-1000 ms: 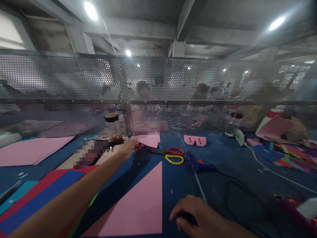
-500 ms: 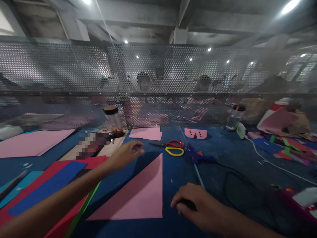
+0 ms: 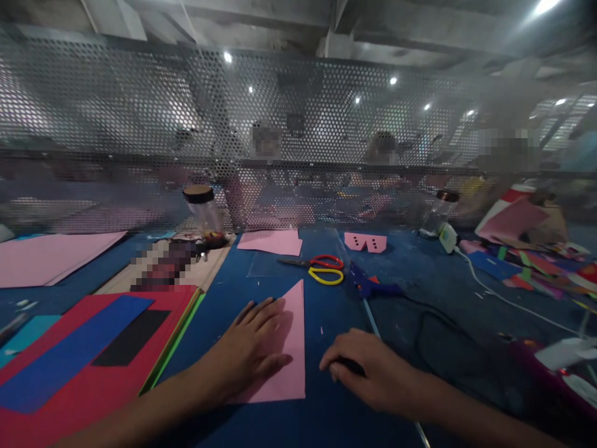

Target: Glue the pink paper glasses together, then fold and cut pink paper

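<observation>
My left hand (image 3: 259, 339) lies flat on a pink triangular sheet (image 3: 295, 367), fingers stretched out, covering much of its left side. To the right of the sheet, apart from it, my right hand (image 3: 368, 367) rests on the blue table with curled fingers. Something dark shows between its thumb and fingers, but I cannot make out what it is. Scissors (image 3: 326, 269) with one red and one yellow handle lie beyond the sheet. Beside them is a blue glue gun (image 3: 370, 285) with a dark cord.
Red sheets (image 3: 88, 386) with a blue strip (image 3: 79, 354) and a black piece (image 3: 133, 339) lie left. Behind are pink sheets (image 3: 270, 241), a pink piece with holes (image 3: 366, 242), a lidded jar (image 3: 205, 214) and a perforated metal screen (image 3: 280, 186). Colourful scraps (image 3: 517, 264) lie right.
My left hand has come down and nearer from above the table and now lies on the pink triangular sheet. My right hand has stayed nearly in place. The view has shifted slightly.
</observation>
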A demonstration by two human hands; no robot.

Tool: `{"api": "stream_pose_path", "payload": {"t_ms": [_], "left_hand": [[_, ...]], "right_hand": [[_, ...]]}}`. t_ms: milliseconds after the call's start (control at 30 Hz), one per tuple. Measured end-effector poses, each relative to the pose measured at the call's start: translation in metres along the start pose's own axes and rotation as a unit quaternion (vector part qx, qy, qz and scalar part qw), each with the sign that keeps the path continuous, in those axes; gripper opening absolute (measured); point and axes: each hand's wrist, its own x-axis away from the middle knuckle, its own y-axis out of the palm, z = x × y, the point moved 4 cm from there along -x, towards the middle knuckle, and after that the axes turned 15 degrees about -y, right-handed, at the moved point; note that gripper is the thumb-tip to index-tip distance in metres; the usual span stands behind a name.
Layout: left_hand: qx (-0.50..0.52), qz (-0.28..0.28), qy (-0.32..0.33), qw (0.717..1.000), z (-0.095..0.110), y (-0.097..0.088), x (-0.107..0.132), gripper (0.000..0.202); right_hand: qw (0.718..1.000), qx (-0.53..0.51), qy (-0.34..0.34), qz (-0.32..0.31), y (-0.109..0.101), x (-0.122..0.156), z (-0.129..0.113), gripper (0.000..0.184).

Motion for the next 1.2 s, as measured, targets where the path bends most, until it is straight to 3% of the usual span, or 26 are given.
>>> {"api": "stream_pose_path", "payload": {"t_ms": [500,567,667,767,1033,1200], "left_hand": [[0.068,0.014,0.095,0.993,0.018,-0.008,0.01,0.047],[0.085,0.035,0.069,0.993,0.017,-0.013,0.009,0.049],[0.072,0.073,-0.033,0.994,0.007,-0.018,0.008,0.052],[0.042,0.062,-0.114,0.991,-0.002,-0.019,0.006,0.058],[0.047,0.06,-0.131,0.988,-0.014,-0.02,0.002,0.066],[0.031,0.076,-0.121,0.989,-0.017,-0.022,0.001,0.061]], "right_hand": [[1.0,0.007,-0.002,-0.016,0.0,0.001,0.001,0.022],[1.0,0.005,-0.002,-0.02,0.0,0.001,0.001,0.022],[1.0,0.006,-0.002,-0.021,-0.001,0.002,0.0,0.021],[1.0,0.01,-0.004,-0.019,-0.002,0.003,-0.001,0.021],[1.0,0.014,0.001,-0.022,0.0,0.004,-0.001,0.022],[1.0,0.003,0.002,-0.022,0.0,0.005,-0.001,0.022]]}}
